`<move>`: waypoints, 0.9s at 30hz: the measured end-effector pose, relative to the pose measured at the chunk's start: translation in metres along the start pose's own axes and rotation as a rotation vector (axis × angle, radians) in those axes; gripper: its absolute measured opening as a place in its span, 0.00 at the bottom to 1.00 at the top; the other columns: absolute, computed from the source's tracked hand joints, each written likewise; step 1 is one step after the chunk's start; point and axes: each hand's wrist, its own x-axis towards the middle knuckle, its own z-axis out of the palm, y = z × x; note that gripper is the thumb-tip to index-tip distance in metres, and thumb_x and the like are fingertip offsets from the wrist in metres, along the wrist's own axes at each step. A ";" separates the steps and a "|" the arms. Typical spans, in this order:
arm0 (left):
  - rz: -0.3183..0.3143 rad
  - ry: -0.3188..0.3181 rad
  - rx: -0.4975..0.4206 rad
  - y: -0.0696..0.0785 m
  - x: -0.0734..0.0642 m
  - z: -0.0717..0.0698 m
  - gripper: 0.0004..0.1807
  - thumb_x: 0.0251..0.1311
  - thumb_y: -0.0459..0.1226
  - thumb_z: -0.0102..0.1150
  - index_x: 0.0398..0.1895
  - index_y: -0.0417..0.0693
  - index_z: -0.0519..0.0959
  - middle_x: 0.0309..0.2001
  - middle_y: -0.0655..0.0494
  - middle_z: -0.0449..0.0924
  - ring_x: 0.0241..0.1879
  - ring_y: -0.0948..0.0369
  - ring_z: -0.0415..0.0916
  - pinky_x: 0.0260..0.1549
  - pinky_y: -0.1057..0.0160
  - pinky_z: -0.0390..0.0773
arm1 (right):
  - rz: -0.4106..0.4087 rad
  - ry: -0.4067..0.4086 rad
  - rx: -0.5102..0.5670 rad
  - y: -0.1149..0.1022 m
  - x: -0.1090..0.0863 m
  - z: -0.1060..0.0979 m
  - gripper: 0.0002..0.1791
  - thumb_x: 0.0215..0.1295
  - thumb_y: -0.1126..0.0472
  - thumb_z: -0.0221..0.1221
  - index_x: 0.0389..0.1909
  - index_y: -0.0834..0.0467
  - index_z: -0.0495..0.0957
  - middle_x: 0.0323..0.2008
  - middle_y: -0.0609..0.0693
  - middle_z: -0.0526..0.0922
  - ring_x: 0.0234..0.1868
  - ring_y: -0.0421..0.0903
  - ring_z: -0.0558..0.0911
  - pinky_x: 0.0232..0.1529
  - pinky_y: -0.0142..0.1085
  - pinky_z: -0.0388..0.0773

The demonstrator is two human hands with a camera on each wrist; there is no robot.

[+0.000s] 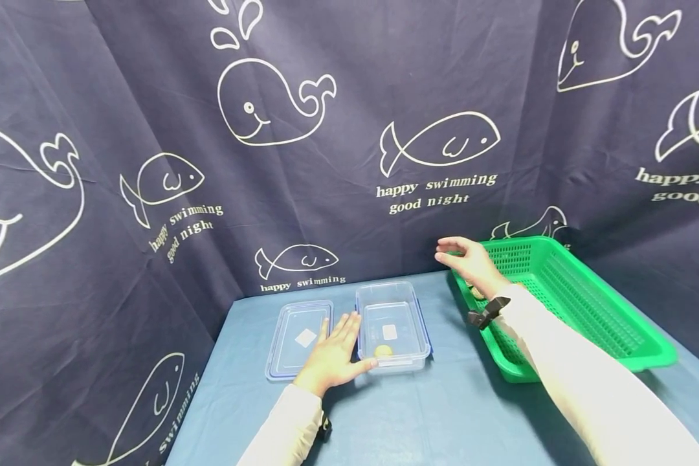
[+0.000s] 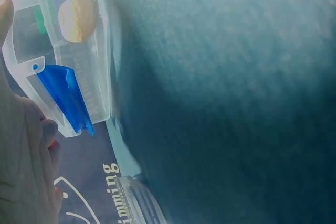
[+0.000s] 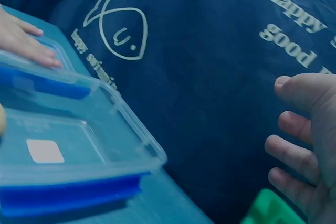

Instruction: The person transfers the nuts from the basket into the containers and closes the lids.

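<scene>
My left hand [image 1: 333, 361] rests its straight fingers along the left rim of a clear plastic food container [image 1: 404, 310], thumb at the near corner. Inside the container, near that corner, lies one small round pale-yellow piece [image 2: 77, 18], bun-like in look. Blue clip flaps [image 2: 65, 95] hang on the container's sides. Its clear lid [image 1: 291, 323] lies flat to the left, beside my left fingers. My right hand [image 1: 472, 262] hovers over the left edge of a green plastic basket [image 1: 606, 304], fingers loosely bent and holding nothing in the right wrist view.
Small brownish round pieces [image 1: 476, 292] sit in the basket, partly hidden by my right wrist. A dark curtain [image 1: 349, 213] with fish and whale prints hangs right behind the blue table [image 1: 384, 421]. Between container and basket runs a strip of tabletop.
</scene>
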 end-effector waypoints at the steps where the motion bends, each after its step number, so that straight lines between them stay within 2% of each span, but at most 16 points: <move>1: -0.001 0.000 -0.004 0.000 0.000 0.000 0.56 0.63 0.74 0.40 0.81 0.44 0.50 0.80 0.54 0.49 0.79 0.56 0.45 0.75 0.39 0.41 | -0.001 0.002 0.002 0.001 0.000 -0.004 0.23 0.68 0.59 0.65 0.60 0.65 0.77 0.55 0.66 0.83 0.47 0.35 0.82 0.43 0.22 0.74; 4: -0.006 0.002 -0.013 -0.001 -0.001 0.001 0.56 0.62 0.74 0.40 0.81 0.44 0.50 0.80 0.54 0.49 0.79 0.56 0.45 0.75 0.40 0.40 | -0.008 0.011 -0.017 0.006 -0.002 -0.016 0.24 0.69 0.57 0.65 0.61 0.64 0.77 0.56 0.66 0.82 0.44 0.29 0.80 0.44 0.21 0.74; 10: -0.005 0.001 -0.005 -0.002 0.000 0.003 0.57 0.62 0.75 0.38 0.81 0.44 0.49 0.81 0.54 0.48 0.80 0.55 0.45 0.75 0.40 0.40 | 0.013 0.035 -0.060 0.020 -0.007 -0.041 0.26 0.70 0.53 0.64 0.63 0.63 0.75 0.56 0.65 0.82 0.47 0.29 0.78 0.45 0.22 0.72; 14: -0.010 -0.002 -0.009 -0.001 0.000 0.001 0.57 0.62 0.74 0.39 0.82 0.45 0.49 0.81 0.54 0.47 0.80 0.56 0.44 0.76 0.41 0.39 | 0.036 0.057 -0.068 0.031 -0.007 -0.055 0.29 0.69 0.50 0.64 0.64 0.62 0.75 0.55 0.60 0.83 0.48 0.27 0.78 0.46 0.21 0.72; 18: -0.009 0.000 -0.014 0.000 -0.001 -0.001 0.56 0.62 0.74 0.40 0.81 0.44 0.49 0.81 0.54 0.48 0.80 0.56 0.45 0.75 0.41 0.39 | 0.042 0.066 -0.060 0.043 -0.008 -0.068 0.30 0.69 0.51 0.65 0.66 0.64 0.73 0.53 0.53 0.85 0.46 0.25 0.78 0.46 0.19 0.72; 23: -0.012 -0.004 -0.009 0.000 -0.001 -0.002 0.56 0.62 0.74 0.39 0.81 0.44 0.49 0.81 0.54 0.48 0.80 0.56 0.44 0.76 0.42 0.39 | 0.021 0.104 -0.103 0.058 -0.009 -0.083 0.30 0.69 0.54 0.65 0.65 0.66 0.73 0.52 0.58 0.85 0.43 0.22 0.78 0.43 0.18 0.73; 25: -0.013 -0.007 -0.005 0.000 -0.001 -0.001 0.57 0.62 0.74 0.39 0.82 0.45 0.49 0.81 0.55 0.47 0.80 0.56 0.43 0.76 0.42 0.39 | 0.028 0.118 -0.104 0.065 -0.011 -0.089 0.29 0.68 0.54 0.66 0.64 0.67 0.74 0.51 0.55 0.86 0.42 0.21 0.78 0.42 0.18 0.74; 27: -0.012 -0.004 -0.005 0.000 0.000 0.000 0.56 0.62 0.74 0.39 0.81 0.45 0.49 0.81 0.55 0.47 0.80 0.56 0.44 0.76 0.41 0.40 | 0.047 0.136 -0.093 0.073 -0.013 -0.093 0.29 0.68 0.55 0.66 0.63 0.67 0.73 0.47 0.46 0.87 0.40 0.21 0.78 0.40 0.18 0.75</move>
